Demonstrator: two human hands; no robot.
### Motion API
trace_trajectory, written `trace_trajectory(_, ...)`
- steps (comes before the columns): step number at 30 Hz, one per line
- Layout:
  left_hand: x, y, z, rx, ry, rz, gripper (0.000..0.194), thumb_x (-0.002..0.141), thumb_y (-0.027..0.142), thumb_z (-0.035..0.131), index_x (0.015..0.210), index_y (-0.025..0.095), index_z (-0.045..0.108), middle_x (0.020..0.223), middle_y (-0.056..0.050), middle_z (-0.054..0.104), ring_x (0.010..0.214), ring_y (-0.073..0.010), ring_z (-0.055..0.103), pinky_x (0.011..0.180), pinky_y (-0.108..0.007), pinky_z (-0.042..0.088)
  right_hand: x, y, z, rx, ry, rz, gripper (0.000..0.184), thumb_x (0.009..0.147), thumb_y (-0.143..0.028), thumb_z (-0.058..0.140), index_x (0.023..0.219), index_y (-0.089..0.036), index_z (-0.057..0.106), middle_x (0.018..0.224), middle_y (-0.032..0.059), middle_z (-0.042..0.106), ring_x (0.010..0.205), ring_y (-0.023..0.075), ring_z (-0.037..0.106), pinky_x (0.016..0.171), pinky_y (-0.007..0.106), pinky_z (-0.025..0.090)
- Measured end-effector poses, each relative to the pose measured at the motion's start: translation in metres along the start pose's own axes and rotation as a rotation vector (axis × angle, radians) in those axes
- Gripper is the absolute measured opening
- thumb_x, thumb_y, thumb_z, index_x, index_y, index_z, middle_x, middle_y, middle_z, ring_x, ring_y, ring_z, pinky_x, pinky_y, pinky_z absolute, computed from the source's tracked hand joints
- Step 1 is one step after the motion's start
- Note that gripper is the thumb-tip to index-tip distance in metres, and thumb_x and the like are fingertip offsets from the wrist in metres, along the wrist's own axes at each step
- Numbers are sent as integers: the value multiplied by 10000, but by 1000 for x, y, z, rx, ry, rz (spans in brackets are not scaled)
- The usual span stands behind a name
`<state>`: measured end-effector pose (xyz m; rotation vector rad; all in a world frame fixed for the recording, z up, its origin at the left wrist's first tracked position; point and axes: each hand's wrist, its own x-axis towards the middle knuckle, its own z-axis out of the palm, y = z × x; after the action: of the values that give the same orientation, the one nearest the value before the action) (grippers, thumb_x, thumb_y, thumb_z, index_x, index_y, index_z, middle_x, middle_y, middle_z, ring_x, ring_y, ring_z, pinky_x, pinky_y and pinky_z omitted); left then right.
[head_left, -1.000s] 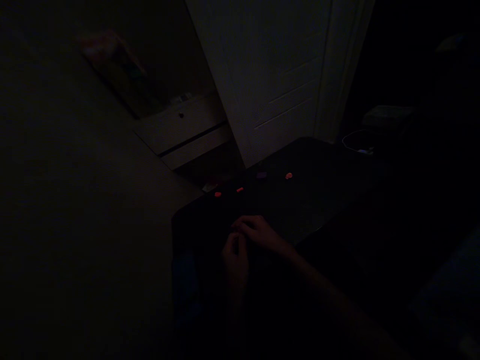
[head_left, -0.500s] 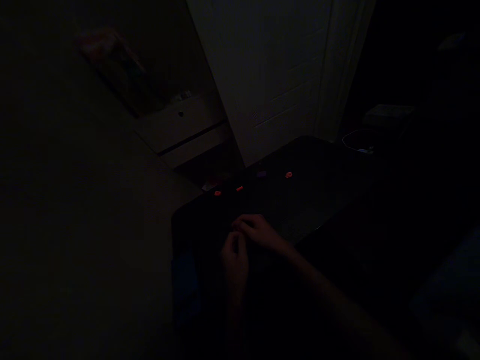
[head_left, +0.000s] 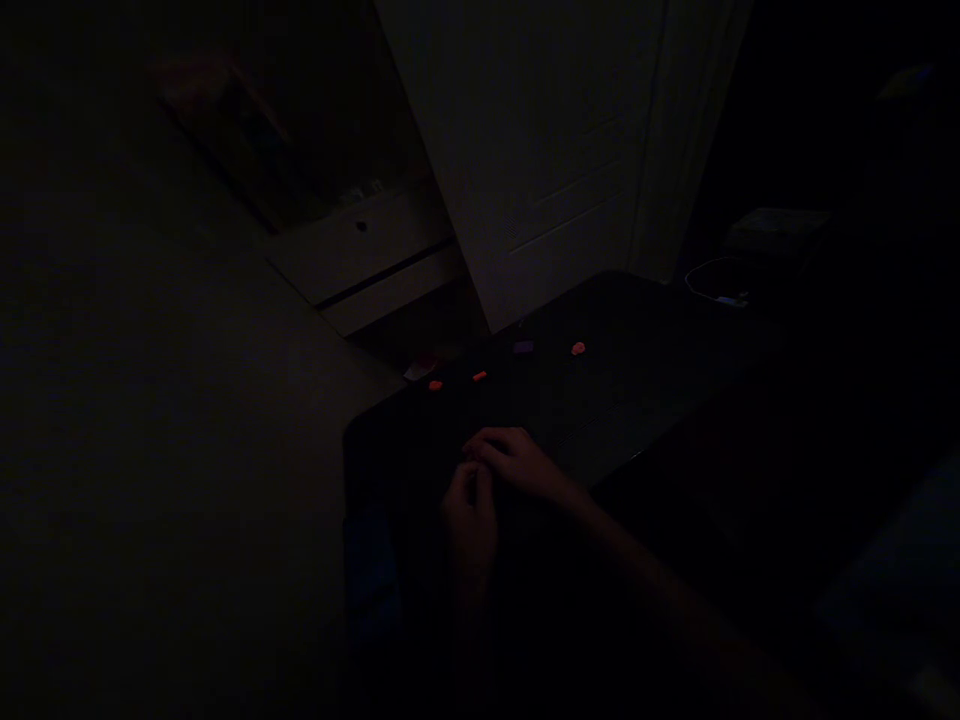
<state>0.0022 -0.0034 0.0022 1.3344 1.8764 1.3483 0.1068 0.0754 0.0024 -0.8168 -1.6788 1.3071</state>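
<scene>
Head view, very dark: at lower centre the left hand [head_left: 471,525] and the right hand [head_left: 519,466] meet on a dark table [head_left: 637,400], fingers curled and touching each other; whether they grip anything I cannot tell; above them, near the table's far edge, lie three small orange pieces [head_left: 479,376] in a loose row, with a purple piece [head_left: 523,347] among them; a pale door [head_left: 555,150] fills the upper centre; a white cable [head_left: 712,285] lies at the right.

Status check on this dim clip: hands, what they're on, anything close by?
Left hand and right hand together on dark table; grip unreadable. Orange pieces lie beyond, apart. Nothing seen blocking.
</scene>
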Motion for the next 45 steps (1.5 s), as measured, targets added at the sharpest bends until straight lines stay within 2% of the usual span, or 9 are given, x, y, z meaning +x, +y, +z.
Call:
trace_trajectory(22,0,1,0,-2,-6,-9,277,887,451,551,808,202,643,727,-13,639,698,-175,616,635,-253,463,1,2,0,-4,2,-2,238,960,-265,543,959,-172,762,933,43,774,877,178,709,785,261,510)
trace_trajectory(35,0,-2,1,-19,-23,-34,273,897,439,542,875,192,655,795,-31,671,755,-186,639,668,-263,472,1,1,0,-17,0,-1,247,966,-268,535,953,-168,761,939,47,773,885,183,707,795,271,504)
trace_trajectory(45,1,1,1,6,-10,4,266,896,421,537,827,191,650,754,-25,660,707,-177,622,646,-262,468,1,1,0,-10,-1,-2,240,966,-257,539,954,-166,761,933,42,773,870,172,707,775,256,502)
